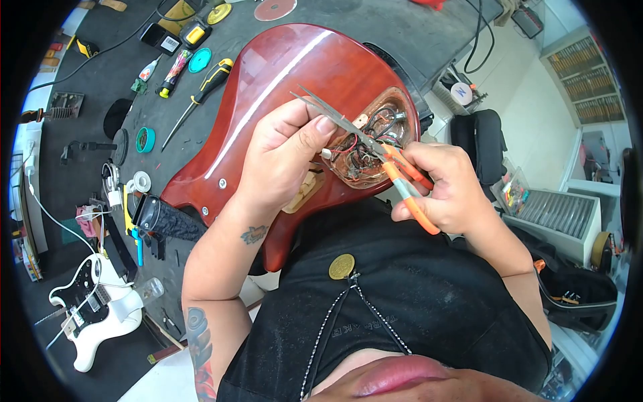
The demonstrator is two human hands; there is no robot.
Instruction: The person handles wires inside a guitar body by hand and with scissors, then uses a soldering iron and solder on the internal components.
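A glossy red-brown guitar body (pixel 268 80) lies back up in front of me. Its open control cavity (pixel 402 104) shows tangled black, red and pale wires. In my right hand (pixel 445 184) are scissors (pixel 400 181) with orange and grey handles. Their blades reach left over the cavity, tips slightly apart, alongside my left thumb. My left hand (pixel 284 151) is above the guitar, thumb and fingers pinched together close to the blades. What it pinches is too small or hidden to make out. A smaller bare-wood recess (pixel 305 194) shows partly below my left wrist.
On the dark bench left of the guitar lie a yellow-black screwdriver (pixel 201 97), a teal ring (pixel 145 139), a glue tube (pixel 175 72) and a solder-like spool (pixel 139 181). A white electric guitar (pixel 120 311) lies lower left. Boxes and a parts rack (pixel 581 75) stand right.
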